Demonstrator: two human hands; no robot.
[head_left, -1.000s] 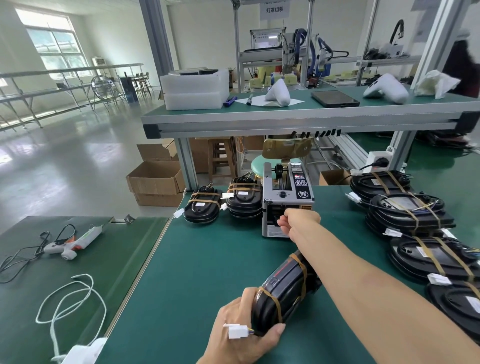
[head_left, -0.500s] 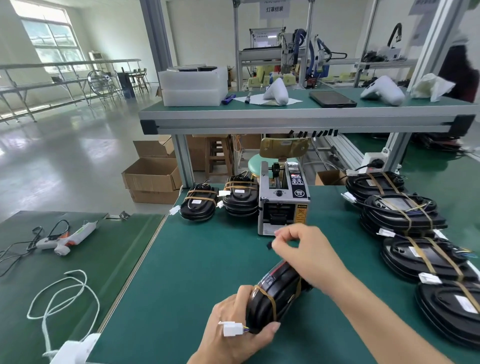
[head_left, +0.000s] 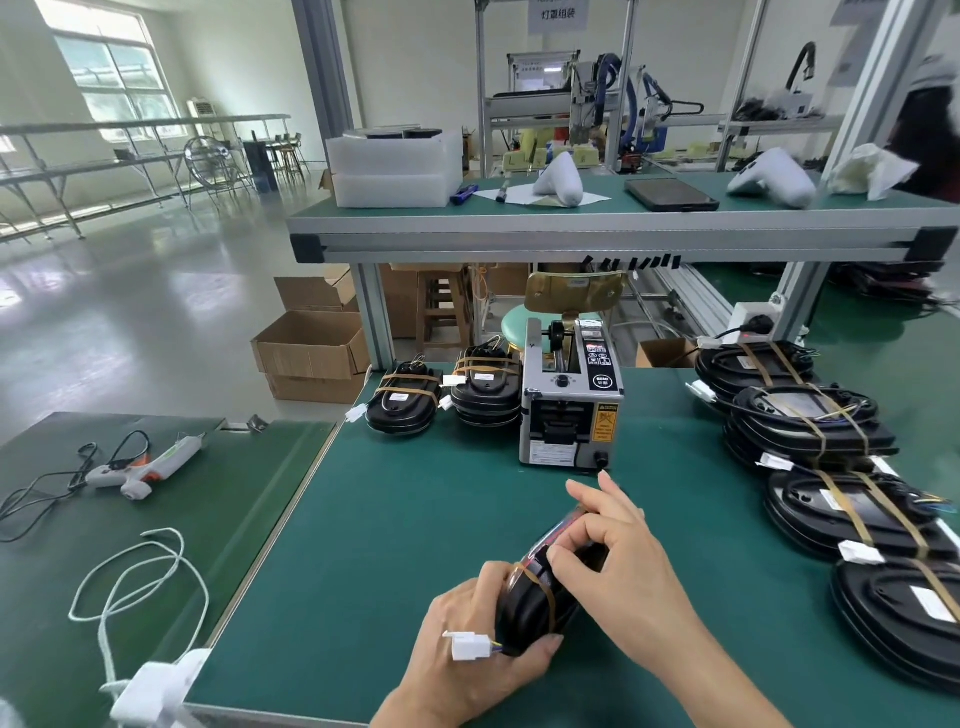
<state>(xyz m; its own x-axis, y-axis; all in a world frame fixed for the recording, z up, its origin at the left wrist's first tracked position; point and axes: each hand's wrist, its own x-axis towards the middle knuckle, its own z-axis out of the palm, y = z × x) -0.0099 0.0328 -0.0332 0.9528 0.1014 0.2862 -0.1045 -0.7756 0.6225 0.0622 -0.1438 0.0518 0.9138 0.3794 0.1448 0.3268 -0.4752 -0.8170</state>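
Step in hand, as judged: strapping a black oval plastic housing (head_left: 519, 618) with tape over the green-matted desk (head_left: 415, 519).

On the left lie a white-and-orange glue gun (head_left: 140, 465) and a looped white cord (head_left: 140, 571), well apart from the work. The left hand (head_left: 462, 675) grips the housing's near end, fingers curled round its glossy rim, and a white plastic connector (head_left: 470, 646) juts out over the knuckles. The housing is held edge-up, just above the mat, and already carries a tan band. Behind it stands a grey metal tape dispenser (head_left: 569, 400). The right hand (head_left: 623, 566) pinches at the housing's upper edge with thumb and forefinger, the other fingers spread; whether it holds a strip cannot be confirmed. The next move likely calls for smoothing the tape flat round the curve. Banded housings (head_left: 810, 415) are stacked at right.
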